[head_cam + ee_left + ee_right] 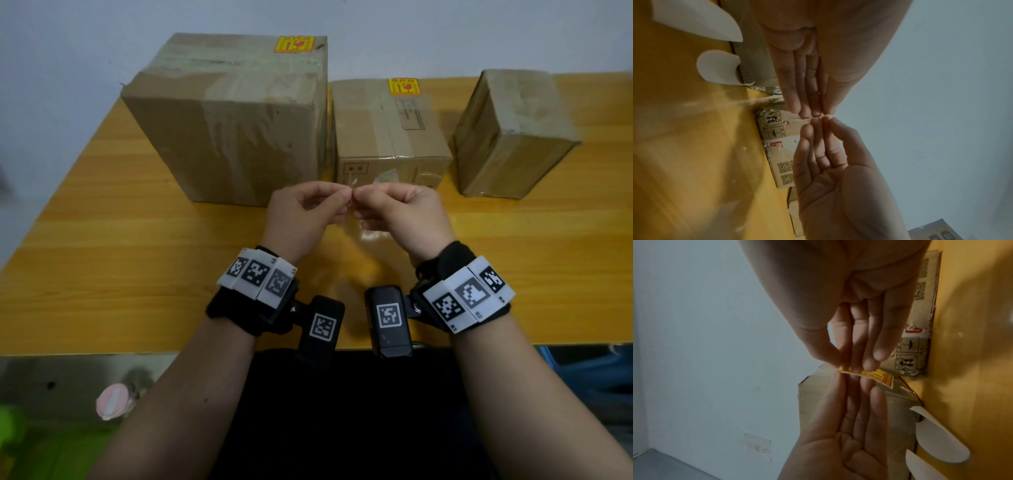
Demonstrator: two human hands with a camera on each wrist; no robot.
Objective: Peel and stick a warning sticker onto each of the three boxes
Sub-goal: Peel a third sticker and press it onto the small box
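Three cardboard boxes stand in a row at the back of the table. The large box (233, 126) on the left carries a yellow warning sticker (294, 44) on its top. The middle box (387, 130) carries one (404, 86) too. No sticker shows on the right box (507, 137). In front of the middle box, my left hand (344, 197) and right hand (359, 198) meet fingertip to fingertip. Both pinch one small yellow sticker (869, 374), seen edge-on. In the right wrist view my right hand (849, 365) is above it and my left hand (851, 386) below.
The table (102, 257) is orange wood and stands against a pale wall. Two curled white backing papers (717, 68) (701, 19) lie by the foot of the boxes. A pink round object (111, 401) lies on the floor at the lower left.
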